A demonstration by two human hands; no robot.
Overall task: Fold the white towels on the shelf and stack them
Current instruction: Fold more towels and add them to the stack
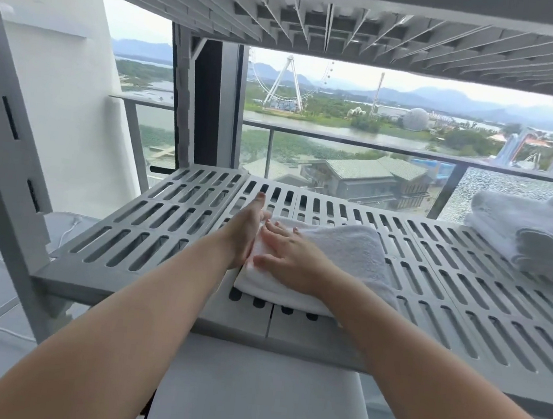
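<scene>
My right hand (289,256) lies flat, fingers spread, on the folded towel (339,250); my left hand (247,228), open, edges its side. Soft, limp cloth: I'd grip underneath the fold.

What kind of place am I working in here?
Probably a high-rise hotel or apartment room by a balcony: a slotted shelf with folded towels, a glass railing, and a Ferris wheel far below.

Both bare forearms reach forward, converging. The left hand (245,231) stands on edge, fingers straight and together, palm facing right. The right hand (289,256) lies flat, palm down, fingers spread and pointing left, its fingertips (272,224) just beside the left palm.
</scene>
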